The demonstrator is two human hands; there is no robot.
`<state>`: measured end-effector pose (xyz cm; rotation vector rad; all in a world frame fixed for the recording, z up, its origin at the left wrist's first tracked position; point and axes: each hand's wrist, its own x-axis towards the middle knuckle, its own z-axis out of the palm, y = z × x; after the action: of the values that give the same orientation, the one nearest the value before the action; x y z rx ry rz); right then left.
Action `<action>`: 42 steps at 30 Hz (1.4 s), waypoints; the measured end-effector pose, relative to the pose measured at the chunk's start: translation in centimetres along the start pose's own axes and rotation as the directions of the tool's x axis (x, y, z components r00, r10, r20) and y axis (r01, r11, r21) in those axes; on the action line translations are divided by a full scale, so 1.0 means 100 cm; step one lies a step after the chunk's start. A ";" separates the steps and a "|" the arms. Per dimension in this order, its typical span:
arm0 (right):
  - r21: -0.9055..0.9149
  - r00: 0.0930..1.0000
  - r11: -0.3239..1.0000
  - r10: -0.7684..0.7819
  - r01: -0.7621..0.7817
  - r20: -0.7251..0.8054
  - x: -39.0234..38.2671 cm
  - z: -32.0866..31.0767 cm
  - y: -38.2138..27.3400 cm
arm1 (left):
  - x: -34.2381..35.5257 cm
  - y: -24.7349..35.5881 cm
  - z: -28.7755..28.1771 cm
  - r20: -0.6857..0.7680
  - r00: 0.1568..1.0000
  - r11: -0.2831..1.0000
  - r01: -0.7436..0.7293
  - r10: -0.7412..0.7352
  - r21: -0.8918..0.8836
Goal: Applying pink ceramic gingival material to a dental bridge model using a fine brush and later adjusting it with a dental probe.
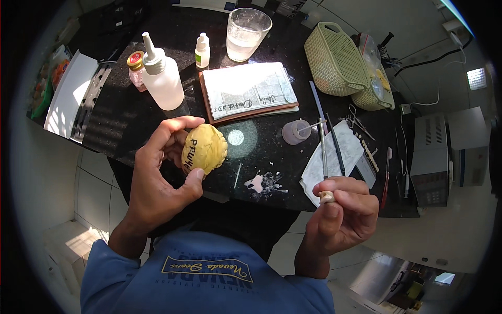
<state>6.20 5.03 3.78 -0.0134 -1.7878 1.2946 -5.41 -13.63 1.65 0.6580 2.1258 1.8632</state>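
Two at once: clasping the yellow cast (209, 149) in the left grip (157, 175) over the counter's near edge (290, 196), pinching a toothlike piece (326, 197) in the right grip (351, 212), further right along it.

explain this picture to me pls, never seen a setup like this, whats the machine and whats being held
There is no machine here: these are a person's two bare hands, seen from a wide, rounded camera worn on the head, looking down. That is why the edges bend. The left hand holds a yellow dental-looking cast. The right hand pinches a small cream tooth-like piece between the fingertips. On the dark speckled tabletop lie a squeeze bottle, a glass partly filled with liquid, a book-like pad, a small cup, a white sheet and a green basket.
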 end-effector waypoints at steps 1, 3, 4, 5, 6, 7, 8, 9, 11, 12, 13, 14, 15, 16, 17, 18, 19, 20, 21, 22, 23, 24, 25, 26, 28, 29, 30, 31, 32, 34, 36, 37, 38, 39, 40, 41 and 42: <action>-0.050 0.997 0.996 -0.073 0.073 -0.002 -0.001 -0.001 0.003 | 0.001 -0.001 -0.002 0.003 1.000 0.996 0.015 -0.015 0.083; -0.018 0.988 0.991 -0.133 0.134 0.082 -0.003 -0.011 0.009 | 0.003 0.000 -0.005 0.040 0.999 0.982 0.008 -0.016 0.191; -0.045 0.984 0.986 -0.158 0.162 0.087 -0.004 -0.012 0.010 | 0.004 0.000 -0.005 0.073 0.997 0.956 -0.002 -0.020 0.294; -0.072 0.979 0.979 -0.183 0.190 0.093 -0.005 -0.014 0.011 | 0.005 0.000 -0.003 0.077 0.997 0.955 -0.002 -0.022 0.297; -0.070 0.980 0.980 -0.180 0.186 0.090 -0.005 -0.015 0.011 | 0.005 0.001 -0.002 0.074 0.997 0.942 0.011 -0.038 0.336; -0.101 0.976 0.974 -0.193 0.203 0.106 -0.004 -0.016 0.011 | 0.005 0.002 -0.001 0.071 0.996 0.927 0.023 -0.054 0.374; -0.132 0.971 0.966 -0.205 0.220 0.123 -0.004 -0.017 0.011 | 0.005 0.002 -0.001 0.072 0.996 0.926 0.025 -0.056 0.377; -0.134 0.972 0.967 -0.202 0.218 0.119 -0.005 -0.018 0.012 | 0.007 0.003 0.000 0.077 0.995 0.918 0.034 -0.070 0.394; -0.138 0.970 0.964 -0.213 0.229 0.119 -0.005 -0.019 0.014 | 0.009 0.004 0.001 0.084 0.993 0.910 0.043 -0.085 0.412; -0.138 0.970 0.964 -0.211 0.227 0.117 -0.005 -0.019 0.015 | 0.010 0.005 0.001 0.073 0.992 0.905 0.067 -0.107 0.420; -0.101 0.977 0.975 -0.189 0.199 0.100 -0.005 -0.018 0.016 | 0.011 0.006 0.002 0.062 0.990 0.900 0.091 -0.130 0.426; -0.065 0.983 0.983 -0.165 0.171 0.083 -0.006 -0.018 0.017 | 0.011 0.006 0.002 0.063 0.989 0.899 0.092 -0.131 0.429; -0.061 0.983 0.984 -0.164 0.169 0.082 -0.006 -0.017 0.017 | 0.010 0.006 0.001 0.070 0.994 0.882 0.040 -0.083 0.470; 0.080 0.997 0.995 -0.061 0.058 0.045 -0.006 -0.016 0.018 | 0.010 0.007 0.001 0.080 0.996 0.860 -0.011 -0.035 0.511; 0.223 0.999 0.973 0.047 -0.051 0.023 -0.007 -0.015 0.018 | 0.009 0.007 0.000 0.077 0.996 0.858 -0.008 -0.037 0.514; 0.306 0.993 0.944 0.118 -0.120 0.025 -0.008 -0.014 0.018 | 0.009 0.005 0.001 0.085 0.996 0.832 -0.050 0.003 0.553; 0.308 0.992 0.944 0.120 -0.122 0.025 -0.008 -0.012 0.020 | 0.009 0.004 0.001 0.095 0.995 0.802 -0.091 0.043 0.591; 0.410 0.979 0.890 0.198 -0.200 0.048 -0.009 -0.011 0.023 | 0.009 0.006 0.001 0.095 0.995 0.800 -0.090 0.042 0.593; 0.507 0.959 0.817 0.272 -0.274 0.080 -0.010 -0.008 0.026 | 0.008 0.010 0.002 0.090 0.996 0.788 -0.056 0.001 0.613; 0.534 0.943 0.783 0.316 -0.319 0.100 -0.011 -0.006 0.028 | 0.008 0.012 0.002 0.085 0.996 0.773 -0.023 -0.039 0.633; 0.538 0.942 0.779 0.319 -0.321 0.101 -0.012 -0.004 0.029 | 0.008 0.011 0.002 0.083 0.996 0.771 -0.020 -0.042 0.637; 0.599 0.919 0.709 0.373 -0.372 0.129 -0.012 -0.001 0.029 | 0.007 0.008 0.002 0.081 0.997 0.753 -0.061 0.010 0.655; 0.654 0.892 0.631 0.423 -0.418 0.162 -0.012 0.001 0.030 | 0.006 0.007 0.001 0.082 0.995 0.734 -0.101 0.062 0.672; 0.660 0.869 0.596 0.459 -0.457 0.186 -0.011 0.003 0.028 | 0.006 0.007 0.001 0.077 0.995 0.730 -0.096 0.059 0.677; 0.687 0.842 0.539 0.498 -0.487 0.207 -0.013 0.005 0.031 | 0.008 0.005 0.004 0.041 0.931 0.606 -0.269 0.363 0.748; 0.709 0.815 0.484 0.533 -0.514 0.227 -0.014 0.006 0.032 | 0.006 0.004 0.006 0.041 0.931 0.606 -0.268 0.362 0.749; 0.711 0.813 0.476 0.532 -0.518 0.236 -0.014 0.008 0.031 | -0.001 0.005 0.009 0.009 0.921 0.746 -0.321 0.389 0.583; 0.750 0.778 0.385 0.569 -0.538 0.266 -0.014 0.010 0.030 | -0.006 0.006 0.014 -0.029 0.911 0.845 -0.369 0.411 0.387; 0.782 0.741 0.291 0.601 -0.552 0.299 -0.014 0.013 0.029 | -0.009 0.007 0.020 0.002 0.917 0.889 -0.386 0.398 0.247; 0.787 0.713 0.251 0.629 -0.563 0.309 -0.015 0.019 0.026 | -0.008 0.007 0.035 0.031 0.912 0.902 -0.408 0.408 0.141; 0.794 0.685 0.214 0.658 -0.569 0.314 -0.017 0.024 0.024 | -0.006 0.003 0.048 0.018 0.913 0.908 -0.408 0.408 0.094; 0.789 0.680 0.204 0.654 -0.580 0.331 -0.018 0.025 0.024 | -0.005 0.002 0.052 0.029 0.921 0.921 -0.389 0.388 0.020; 0.783 0.675 0.194 0.650 -0.590 0.348 -0.019 0.026 0.024 | -0.003 0.002 0.054 0.041 0.929 0.929 -0.366 0.368 -0.052; 0.784 0.675 0.192 0.651 -0.590 0.348 -0.020 0.027 0.024 | -0.002 0.001 0.056 0.042 0.929 0.929 -0.365 0.368 -0.051; 0.783 0.672 0.189 0.652 -0.592 0.351 -0.021 0.029 0.024 | -0.001 0.000 0.058 0.029 0.928 0.926 -0.370 0.373 -0.074; 0.783 0.669 0.185 0.653 -0.594 0.354 -0.022 0.031 0.024 | 0.000 -0.001 0.058 0.015 0.926 0.922 -0.374 0.377 -0.097; 0.784 0.669 0.183 0.653 -0.594 0.355 -0.023 0.032 0.023 | 0.001 -0.002 0.059 0.016 0.926 0.923 -0.374 0.377 -0.095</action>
<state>4.37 2.61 0.38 -0.2591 -0.8048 2.6946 -2.78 -8.46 0.54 1.1346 1.9856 2.1031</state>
